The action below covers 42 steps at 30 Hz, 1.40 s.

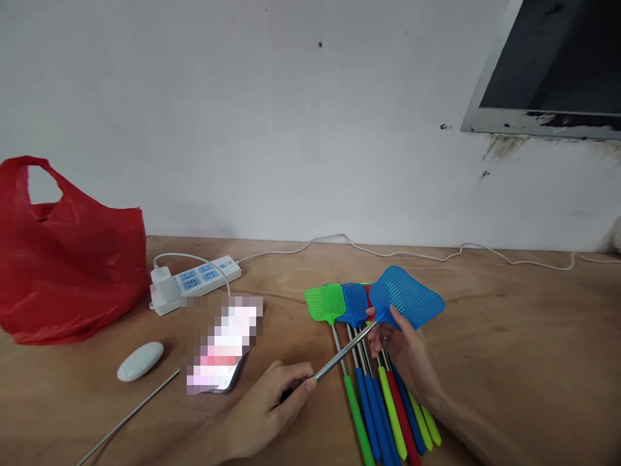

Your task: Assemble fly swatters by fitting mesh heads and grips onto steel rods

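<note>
Both hands hold one blue fly swatter (412, 299) above the table, its metal shaft slanting up to the right. My left hand (272, 404) is closed around the lower end of the shaft, and the grip there is hidden by the fingers. At the neck, just under the mesh head, my right hand (407, 353) has its fingers and thumb around the swatter. Beneath lies a row of several fly swatters with green, blue, yellow and red handles. A green fly swatter (326, 303) is leftmost, overlapping a blue fly swatter (354, 304).
A red plastic bag (72, 259) stands at the left. Near it are a white power strip (198, 281), a lit phone (223, 349) with a blurred screen and a white oval object (140, 361). A white cable (398, 254) runs along the wall. A dark-screened panel (553, 65) hangs upper right.
</note>
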Each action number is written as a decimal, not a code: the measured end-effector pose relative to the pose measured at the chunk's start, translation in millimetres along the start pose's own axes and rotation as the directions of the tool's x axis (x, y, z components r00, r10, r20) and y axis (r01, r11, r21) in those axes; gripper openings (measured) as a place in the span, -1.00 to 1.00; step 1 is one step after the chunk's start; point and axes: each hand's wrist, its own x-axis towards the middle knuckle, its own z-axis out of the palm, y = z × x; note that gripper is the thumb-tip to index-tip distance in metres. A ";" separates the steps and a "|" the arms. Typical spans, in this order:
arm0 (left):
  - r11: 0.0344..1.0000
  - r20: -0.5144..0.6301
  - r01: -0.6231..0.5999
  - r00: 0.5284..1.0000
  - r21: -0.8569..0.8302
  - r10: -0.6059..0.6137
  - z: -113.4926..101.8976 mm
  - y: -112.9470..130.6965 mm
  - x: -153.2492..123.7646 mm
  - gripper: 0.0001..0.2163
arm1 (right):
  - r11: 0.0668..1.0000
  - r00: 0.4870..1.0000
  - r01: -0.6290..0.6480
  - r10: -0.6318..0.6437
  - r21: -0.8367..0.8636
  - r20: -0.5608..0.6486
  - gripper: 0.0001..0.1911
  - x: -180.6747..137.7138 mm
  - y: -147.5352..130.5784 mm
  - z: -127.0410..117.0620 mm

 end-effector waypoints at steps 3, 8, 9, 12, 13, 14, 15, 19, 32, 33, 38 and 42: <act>1.000 -0.002 0.004 1.000 0.014 -0.004 -0.8 1.1 1.0 -0.57 | 0.999 0.997 0.053 -0.053 0.005 -0.063 -0.60 -0.2 5.1 -0.5; 1.000 0.031 0.005 1.000 0.002 -0.005 -2.4 2.7 0.7 -0.57 | 0.996 0.992 0.087 -0.088 -0.008 -0.093 -0.69 -1.4 5.4 -1.3; 1.000 0.031 0.005 0.999 -0.001 -0.005 -2.4 2.6 0.5 -0.57 | 0.997 0.992 0.081 -0.081 0.004 -0.093 -0.68 -1.1 4.3 -1.6; 1.000 0.028 0.008 1.000 -0.004 -0.008 -1.8 1.0 0.0 -0.58 | 0.995 0.989 0.077 -0.068 0.060 -0.134 -0.67 1.0 1.2 -3.5; 1.000 0.024 0.012 1.000 -0.001 -0.012 -1.6 0.2 0.0 -0.58 | 0.994 0.985 0.082 -0.070 0.073 -0.155 -0.66 1.8 0.6 -4.2; 1.000 0.019 0.017 1.000 0.006 -0.017 -1.5 -0.7 0.0 -0.58 | 0.993 0.982 0.090 -0.075 0.082 -0.176 -0.66 2.4 0.2 -4.9; 1.000 0.010 0.024 1.000 0.015 -0.024 -1.4 -1.6 0.0 -0.58 | 0.991 0.978 0.100 -0.082 0.084 -0.192 -0.66 2.9 0.1 -5.5; 0.997 0.014 0.055 0.998 0.048 -0.055 -1.7 -4.9 0.7 -0.56 | 0.984 0.961 0.170 -0.154 0.054 -0.229 -0.65 3.8 -0.7 -5.8; 0.999 -0.013 0.011 1.000 0.034 -0.011 5.1 -7.8 4.3 -0.61 | 0.991 0.997 0.044 -0.052 -0.129 -0.058 -0.59 -6.0 6.9 2.8; 0.999 -0.014 0.008 1.000 0.038 -0.008 5.2 -7.5 4.6 -0.61 | 0.990 1.000 0.027 -0.028 -0.137 -0.006 -0.59 -8.0 8.1 3.2; 0.999 -0.011 -0.008 1.000 0.035 0.008 5.2 -8.4 5.1 -0.61 | 0.980 0.998 0.020 -0.007 -0.197 0.069 -0.60 -11.1 9.7 -1.4; 0.999 -0.015 -0.011 1.000 0.043 0.011 6.2 -9.6 3.9 -0.61 | 0.973 0.993 0.045 -0.019 -0.225 0.115 -0.61 -10.2 13.6 -6.4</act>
